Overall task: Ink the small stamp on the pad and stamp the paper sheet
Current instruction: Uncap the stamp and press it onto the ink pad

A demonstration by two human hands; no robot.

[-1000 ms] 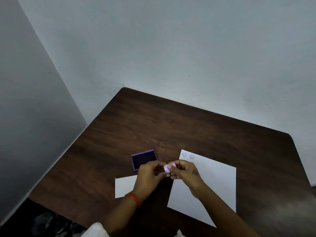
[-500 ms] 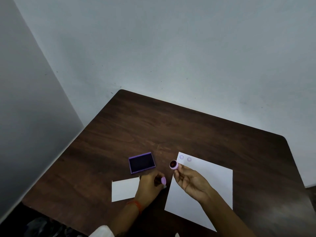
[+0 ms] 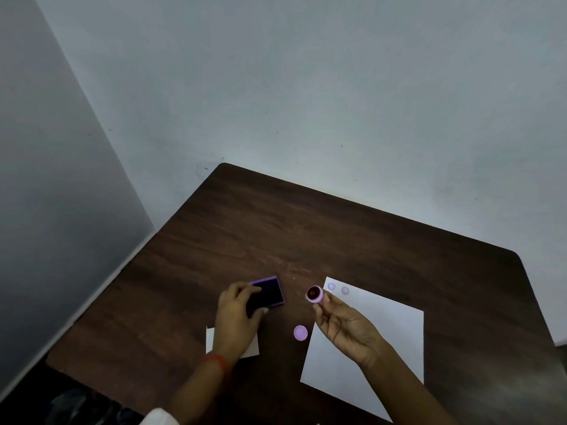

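Here, a dark wooden table (image 3: 306, 234) meets grey walls (image 3: 306, 87).

Stamp, pad and sheet

The small lilac stamp (image 3: 314, 294) is held raised, face up, between the open dark ink pad (image 3: 266, 292) and the twice-marked paper sheet (image 3: 383, 335).

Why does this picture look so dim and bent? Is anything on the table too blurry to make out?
Head view: the light is dim and flat, brightest on the wall behind the table. The wide lens skews the table's edges. The two stamp marks on the paper sheet are faint rings, their design unreadable. The small stamp in the right hand is soft, its face dark red.
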